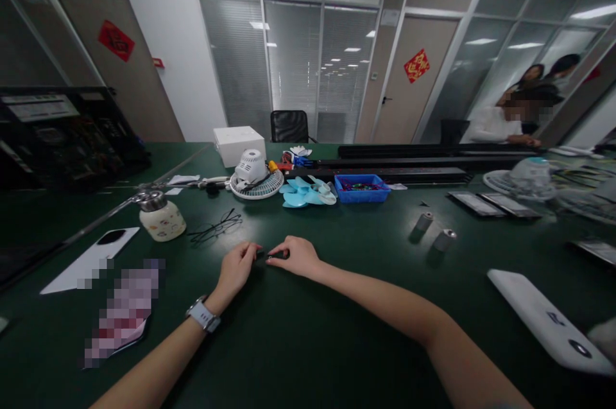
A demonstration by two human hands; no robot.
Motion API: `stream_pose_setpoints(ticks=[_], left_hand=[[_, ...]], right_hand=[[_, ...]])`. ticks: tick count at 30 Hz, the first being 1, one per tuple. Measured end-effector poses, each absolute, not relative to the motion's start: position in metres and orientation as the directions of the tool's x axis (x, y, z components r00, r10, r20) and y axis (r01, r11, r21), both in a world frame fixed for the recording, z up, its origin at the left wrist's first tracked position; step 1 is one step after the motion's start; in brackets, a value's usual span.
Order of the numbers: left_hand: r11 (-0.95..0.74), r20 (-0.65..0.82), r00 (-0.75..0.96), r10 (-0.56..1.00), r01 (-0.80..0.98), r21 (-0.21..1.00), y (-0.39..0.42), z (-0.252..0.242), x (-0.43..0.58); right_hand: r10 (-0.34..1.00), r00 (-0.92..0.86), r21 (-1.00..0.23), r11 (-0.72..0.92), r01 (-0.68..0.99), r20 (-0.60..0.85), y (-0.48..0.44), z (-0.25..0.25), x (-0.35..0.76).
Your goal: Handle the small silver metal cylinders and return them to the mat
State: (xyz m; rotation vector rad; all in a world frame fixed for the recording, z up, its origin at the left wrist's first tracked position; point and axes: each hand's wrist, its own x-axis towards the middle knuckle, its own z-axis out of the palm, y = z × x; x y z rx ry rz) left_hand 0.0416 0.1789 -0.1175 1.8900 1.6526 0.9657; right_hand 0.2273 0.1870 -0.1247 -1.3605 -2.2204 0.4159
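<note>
My left hand (pixel 237 269) and my right hand (pixel 297 256) rest close together on the dark green table (pixel 308 332). Both have their fingers curled and pinched on a small dark object (pixel 270 257) lying between them; its shape is too small to make out. A watch (pixel 203 316) sits on my left wrist. A loose black wire (pixel 215 228) lies just beyond my left hand.
Farther back are a white fan body on its grille (pixel 254 178), light blue fan blades (pixel 308 191) and a blue tray of small parts (pixel 362 189). A cream jar (pixel 161 217), two small cylinders (pixel 434 232) and a white device (pixel 548 325) lie around. A person sits far right.
</note>
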Motion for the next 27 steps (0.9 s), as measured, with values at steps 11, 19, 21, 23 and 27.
stream_pose_setpoints(ticks=[11, 19, 21, 23, 27], left_hand=[[-0.167, 0.220, 0.005, 0.975, 0.667, 0.726, 0.180, -0.121, 0.040], [-0.172, 0.213, 0.023, 0.977, 0.675, 0.718, 0.180, -0.121, 0.042], [-0.169, 0.217, 0.015, 0.976, 0.682, 0.711, 0.180, -0.120, 0.042], [-0.169, 0.220, 0.013, 0.975, 0.687, 0.706, 0.179, -0.119, 0.042], [-0.168, 0.219, 0.013, 0.976, 0.688, 0.706, 0.180, -0.120, 0.042]], right_hand=[[0.891, -0.021, -0.384, 0.217, 0.897, 0.454, 0.172, -0.063, 0.402], [0.769, 0.527, -0.296, -0.441, 0.847, 0.363, 0.151, -0.064, 0.581], [0.769, 0.543, -0.281, -0.468, 0.838, 0.338, 0.149, -0.071, 0.588], [0.774, 0.541, -0.271, -0.471, 0.839, 0.330, 0.150, -0.077, 0.591], [0.760, 0.554, -0.283, -0.480, 0.831, 0.339, 0.154, -0.079, 0.593]])
